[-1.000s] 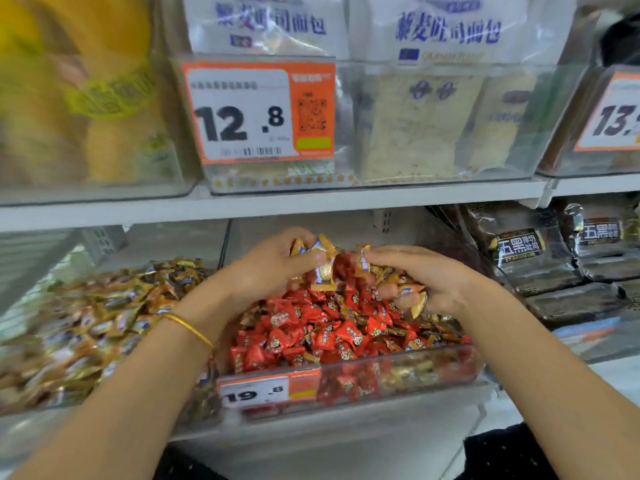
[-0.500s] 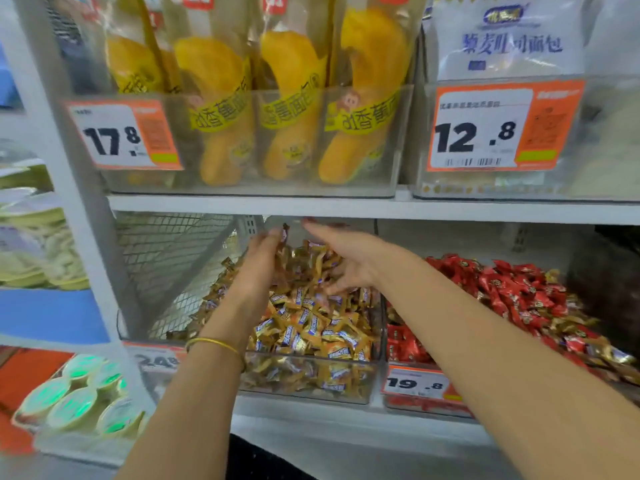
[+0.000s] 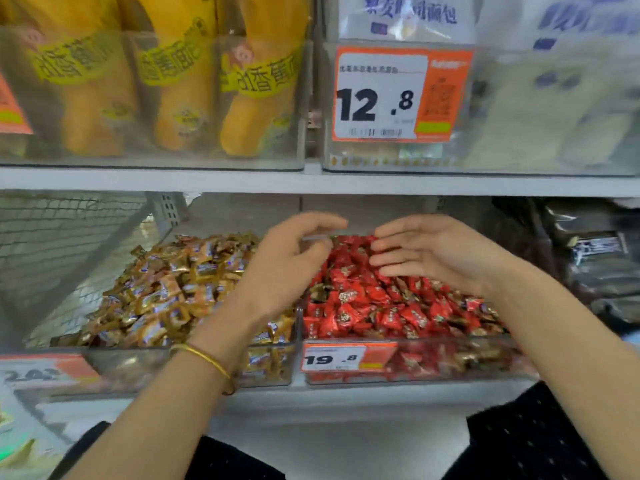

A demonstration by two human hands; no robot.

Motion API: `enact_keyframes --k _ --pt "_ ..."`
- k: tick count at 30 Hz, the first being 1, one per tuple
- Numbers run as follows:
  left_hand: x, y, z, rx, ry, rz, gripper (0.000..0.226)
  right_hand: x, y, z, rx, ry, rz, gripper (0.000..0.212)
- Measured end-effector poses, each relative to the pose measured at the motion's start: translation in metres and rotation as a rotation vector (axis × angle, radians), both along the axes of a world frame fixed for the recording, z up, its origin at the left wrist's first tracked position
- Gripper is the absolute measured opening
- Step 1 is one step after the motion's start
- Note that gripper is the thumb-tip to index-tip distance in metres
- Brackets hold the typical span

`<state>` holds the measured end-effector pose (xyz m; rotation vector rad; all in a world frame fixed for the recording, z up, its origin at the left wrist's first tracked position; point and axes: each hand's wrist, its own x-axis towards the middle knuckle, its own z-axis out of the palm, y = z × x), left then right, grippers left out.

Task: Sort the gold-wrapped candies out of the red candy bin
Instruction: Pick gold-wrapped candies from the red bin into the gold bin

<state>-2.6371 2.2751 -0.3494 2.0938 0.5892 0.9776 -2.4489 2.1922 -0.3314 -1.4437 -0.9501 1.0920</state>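
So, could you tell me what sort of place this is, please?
Most likely a shop's snack aisle: price tags on clear bins, loose red candies sold in bulk, bagged bread on the shelf above.

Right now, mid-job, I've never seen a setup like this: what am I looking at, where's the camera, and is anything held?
There is no machine. A person works bare-handed, filmed by one head-worn camera looking forward and down at a shop shelf. The left hand is over the divide between two clear bins, and the right hand is over the red bin. Both are open and hold nothing. That bin holds red candies with a few gold ones mixed in. The gold bin stands to its left.
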Motion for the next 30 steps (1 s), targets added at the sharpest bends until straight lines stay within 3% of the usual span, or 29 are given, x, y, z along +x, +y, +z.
enact_keyframes --k 3,6,10,14,18,21,24,27,30 --pt "0.047 -0.016 -0.009 0.053 0.127 -0.185 0.03 0.052 -0.028 -0.004 -0.026 -0.17 -0.161 0.021" --pt "0.094 -0.024 -0.022 0.128 0.293 -0.307 0.025 0.091 -0.05 -0.009 -0.182 -0.429 -0.207 0.029" --pt "0.152 -0.028 -0.037 0.295 0.576 -0.434 0.028 0.111 -0.059 -0.016 -0.46 -0.768 -0.088 0.032" --pt "0.193 -0.038 -0.05 0.273 0.795 -0.589 0.035 0.119 -0.05 -0.022 -0.678 -1.156 0.07 0.04" --pt "0.209 -0.041 -0.063 0.482 1.016 -0.511 0.038 0.118 -0.038 -0.04 -0.834 -1.311 0.3 0.034" --pt "0.205 -0.035 -0.064 0.463 1.034 -0.459 0.036 0.118 -0.028 -0.05 -0.888 -1.28 0.365 0.021" --pt "0.198 -0.027 -0.063 0.478 0.953 -0.434 0.016 0.125 -0.026 -0.055 -0.868 -1.121 0.247 0.04" --pt "0.191 -0.021 -0.058 0.491 0.941 -0.408 0.01 0.13 -0.026 -0.064 -0.806 -0.871 0.08 0.047" --pt "0.183 -0.013 -0.05 0.486 0.958 -0.387 0.006 0.129 -0.027 -0.069 -0.698 -0.467 -0.038 0.041"
